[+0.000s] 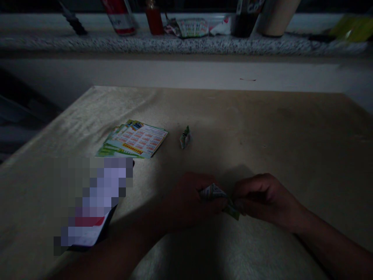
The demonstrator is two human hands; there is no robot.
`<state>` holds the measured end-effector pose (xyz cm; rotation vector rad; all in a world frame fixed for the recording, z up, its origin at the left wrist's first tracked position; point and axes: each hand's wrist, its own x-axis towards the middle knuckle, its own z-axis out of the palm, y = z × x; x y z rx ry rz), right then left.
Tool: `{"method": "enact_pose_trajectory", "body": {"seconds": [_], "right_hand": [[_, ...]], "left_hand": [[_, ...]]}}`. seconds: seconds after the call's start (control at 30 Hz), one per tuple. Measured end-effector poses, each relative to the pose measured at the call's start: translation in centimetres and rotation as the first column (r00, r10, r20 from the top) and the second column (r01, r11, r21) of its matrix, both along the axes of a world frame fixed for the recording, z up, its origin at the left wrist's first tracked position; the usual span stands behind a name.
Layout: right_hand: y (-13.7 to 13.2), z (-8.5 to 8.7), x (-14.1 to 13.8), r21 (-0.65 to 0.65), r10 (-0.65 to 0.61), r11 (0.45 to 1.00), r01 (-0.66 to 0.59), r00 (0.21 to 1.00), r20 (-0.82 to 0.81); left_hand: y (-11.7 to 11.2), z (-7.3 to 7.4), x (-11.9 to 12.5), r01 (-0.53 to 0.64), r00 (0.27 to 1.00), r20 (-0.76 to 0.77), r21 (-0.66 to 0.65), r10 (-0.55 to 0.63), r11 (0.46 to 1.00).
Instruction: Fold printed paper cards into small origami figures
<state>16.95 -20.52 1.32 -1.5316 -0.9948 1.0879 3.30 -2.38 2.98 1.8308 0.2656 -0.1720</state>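
Low in the middle of the view, my left hand (192,202) is closed on a small folded piece of printed paper (214,191), thumb on the near side. The paper is white with print and has a green corner pointing down to the right. My right hand (262,198) pinches the right end of the same paper between thumb and fingertips. Beyond my hands stands a small folded paper piece (185,137) in green and white. To its left lies a fanned stack of printed leaflets (142,137), green and white with rows of orange print.
A lit phone (99,210), its screen blurred out, lies left of my left arm. Along the back, a speckled stone sill (186,46) carries a red-and-white can (119,17), a red bottle (154,19), a crumpled wrapper (192,28) and a dark bottle (246,19). The light is dim.
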Motion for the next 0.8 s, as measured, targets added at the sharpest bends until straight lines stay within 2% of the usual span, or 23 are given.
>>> {"method": "enact_pose_trajectory", "body": {"seconds": [0.2, 0.4, 0.53, 0.7, 0.8], "right_hand": [[0.1, 0.3, -0.6, 0.079, -0.056, 0.996, 0.04, 0.974, 0.218], [0.5, 0.3, -1.0, 0.16, -0.137, 0.985, 0.07, 0.876, 0.462], [0.7, -0.2, -1.2, 0.192, -0.181, 0.977, 0.093, 0.837, 0.516], [0.7, -0.5, -1.2, 0.225, -0.208, 0.97, 0.097, 0.81, 0.548], [0.8, -0.4, -1.3, 0.259, -0.218, 0.963, 0.075, 0.785, 0.58]], "left_hand": [[-0.1, 0.0, 0.0, -0.001, 1.0, -0.023, -0.014, 0.0, 1.0], [-0.3, -0.5, 0.1, -0.035, 0.999, -0.029, 0.018, 0.035, 0.999], [-0.3, -0.6, 0.3, -0.046, 0.998, -0.042, 0.024, 0.047, 0.999], [-0.3, -0.4, 0.4, -0.047, 0.996, -0.071, 0.105, 0.055, 0.993], [-0.4, -0.5, 0.5, -0.041, 0.998, -0.033, 0.151, 0.046, 0.988]]}}
